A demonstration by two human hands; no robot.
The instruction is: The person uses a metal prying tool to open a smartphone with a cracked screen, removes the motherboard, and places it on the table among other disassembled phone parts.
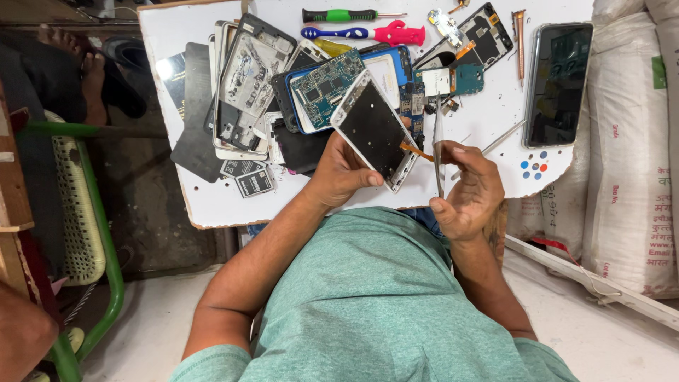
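Left hand (339, 173): forearm extends up from the lower left, elbow bent, wrist straight. Fingers are curled, thumb laid flat, closed in a grip. Right hand (467, 191): forearm rises from the lower right, wrist bent inward toward the left hand. Thumb and fingers are pinched together, remaining fingers loosely curled. The two hands sit near each other, not touching.

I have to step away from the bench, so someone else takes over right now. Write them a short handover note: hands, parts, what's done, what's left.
Left hand holds the white-framed phone screen tilted above the white board.
Right hand pinches tweezers, tips up beside the orange ribbon cable at the screen's edge.
Done: phone is apart; the green circuit board lies in the blue case.
Left: the ribbon cable still hangs from the screen. Screwdrivers lie at the far edge.
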